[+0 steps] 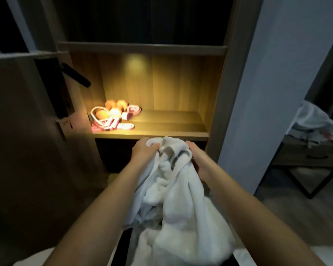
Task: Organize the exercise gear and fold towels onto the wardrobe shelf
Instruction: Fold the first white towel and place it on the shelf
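My left grip point(142, 150) and right grip point(198, 160), side by side, clutch the bunched top of the white towel point(177, 198), which hangs lengthwise down toward me just short of the lit wardrobe shelf point(171, 131) ahead, exercise gear point(113, 116) heaped at its left end.

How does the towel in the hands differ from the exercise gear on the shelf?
The towel hangs bunched, held by the left hand and right hand; the exercise gear lies untouched on the lit shelf. The towel is white cloth; the gear is a cluster of orange and pink pieces.
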Available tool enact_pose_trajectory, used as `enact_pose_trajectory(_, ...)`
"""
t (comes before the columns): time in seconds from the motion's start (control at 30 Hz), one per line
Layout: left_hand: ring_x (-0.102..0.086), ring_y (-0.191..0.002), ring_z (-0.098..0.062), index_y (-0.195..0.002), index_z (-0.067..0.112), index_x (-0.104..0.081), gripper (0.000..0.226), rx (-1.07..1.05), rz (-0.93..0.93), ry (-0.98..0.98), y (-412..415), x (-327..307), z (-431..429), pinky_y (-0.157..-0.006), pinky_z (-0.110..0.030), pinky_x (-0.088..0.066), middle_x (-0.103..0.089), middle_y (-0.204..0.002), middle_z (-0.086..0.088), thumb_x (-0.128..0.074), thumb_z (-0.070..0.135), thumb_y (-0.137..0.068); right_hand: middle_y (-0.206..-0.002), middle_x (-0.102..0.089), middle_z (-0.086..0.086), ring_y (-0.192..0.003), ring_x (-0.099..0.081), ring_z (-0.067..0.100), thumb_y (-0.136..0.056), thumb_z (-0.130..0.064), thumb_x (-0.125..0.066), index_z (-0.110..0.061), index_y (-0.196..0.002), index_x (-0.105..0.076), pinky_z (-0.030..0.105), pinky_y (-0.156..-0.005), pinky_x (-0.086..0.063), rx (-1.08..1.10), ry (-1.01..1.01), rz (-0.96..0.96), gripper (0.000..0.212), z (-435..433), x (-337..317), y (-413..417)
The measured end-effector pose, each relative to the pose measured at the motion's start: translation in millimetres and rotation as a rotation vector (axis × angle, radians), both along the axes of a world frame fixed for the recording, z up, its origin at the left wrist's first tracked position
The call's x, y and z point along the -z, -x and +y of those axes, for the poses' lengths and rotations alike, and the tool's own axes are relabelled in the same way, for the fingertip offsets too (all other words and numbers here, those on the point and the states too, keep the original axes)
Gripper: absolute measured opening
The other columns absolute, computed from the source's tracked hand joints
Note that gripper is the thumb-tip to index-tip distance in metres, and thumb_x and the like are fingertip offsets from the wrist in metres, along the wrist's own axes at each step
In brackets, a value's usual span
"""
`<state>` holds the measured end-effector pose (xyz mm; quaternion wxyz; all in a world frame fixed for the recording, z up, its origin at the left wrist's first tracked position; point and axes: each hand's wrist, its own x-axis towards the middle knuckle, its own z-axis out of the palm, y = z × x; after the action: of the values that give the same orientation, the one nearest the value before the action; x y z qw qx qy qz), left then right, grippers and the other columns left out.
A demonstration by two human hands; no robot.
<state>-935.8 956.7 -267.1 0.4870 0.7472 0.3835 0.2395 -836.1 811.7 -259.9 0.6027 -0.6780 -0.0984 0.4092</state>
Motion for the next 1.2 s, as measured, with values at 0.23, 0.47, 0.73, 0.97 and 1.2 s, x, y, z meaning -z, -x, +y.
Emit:
enact_pose_trajectory(0.23, -0.054, -0.100, -0.020, -0.122, 0.017, -0.055, 0.037, 0.023, 0.257, -0.183, -11.5, 38.9, 22.2, -0.075, -0.030, -0.044, -0.052, -0.125, -0.006, -0.061, 0.030, -0.087, -0.098, -0.071, 0.009, -0.091, -0.068, 0.026, -0.088, -0.043, -0.058, -0.017, -0.100, -0.068, 0.043, -0.088, -0.053, -0.157, 0.132, -0.123, 0.030, 0.1, 44.0, -22.3)
enact_pose_trajectory(0.47, -0.015, -0.145, -0.005, -0.138, 0.038, -0.045, 0.050, 0.539, 0.076, -0.649, -31.0, 27.8, 25.5, -0.120, -0.042, -0.011, -0.035, -0.150, 0.015, -0.054, 0.019, -0.092, -0.105, -0.062, 0.001, -0.095, -0.060, 0.017, -0.095, -0.032, -0.056, -0.022, -0.115, -0.061, 0.036, -0.083, -0.053, -0.172, 0.029, -0.183, 0.023, 19.8, 48.4, -60.2)
enact_pose_trajectory(0.73, -0.052, -0.107, -0.004, -0.101, 0.029, -0.065, 0.013, 0.564, 0.109, -0.587, -57.8, 39.3, 37.3, -0.094, -0.031, -0.046, -0.057, -0.113, 0.017, -0.061, 0.033, -0.090, -0.109, -0.062, 0.001, -0.102, -0.062, 0.019, -0.098, -0.031, -0.054, -0.024, -0.117, -0.060, 0.034, -0.090, -0.054, -0.203, 0.158, -0.220, 0.022, 22.6, 48.7, -64.8)
enact_pose_trajectory(0.97, -0.057, -0.067, -0.010, -0.070, 0.020, -0.060, 0.022, 0.415, 0.058, -0.254, -71.7, 49.0, 44.9, -0.063, -0.026, -0.044, -0.063, -0.070, 0.005, -0.057, 0.017, -0.091, -0.112, -0.049, -0.016, -0.094, -0.053, -0.001, -0.094, -0.023, -0.057, -0.039, -0.127, -0.052, 0.010, -0.072, -0.043, -0.217, 0.119, -0.939, 0.036, 11.3, 43.8, -46.0)
enact_pose_trajectory(1.2, -0.060, -0.068, -0.007, -0.075, 0.028, -0.065, 0.018, 0.404, -0.034, -0.077, -77.7, 50.7, 47.0, -0.065, -0.027, -0.050, -0.065, -0.069, 0.010, -0.065, 0.014, -0.085, -0.086, -0.057, -0.013, -0.078, -0.052, 0.006, -0.097, -0.031, -0.027, -0.044, -0.127, -0.052, 0.028, -0.070, -0.045, -0.834, 0.364, -1.343, 0.042, 12.2, 24.5, -33.8)
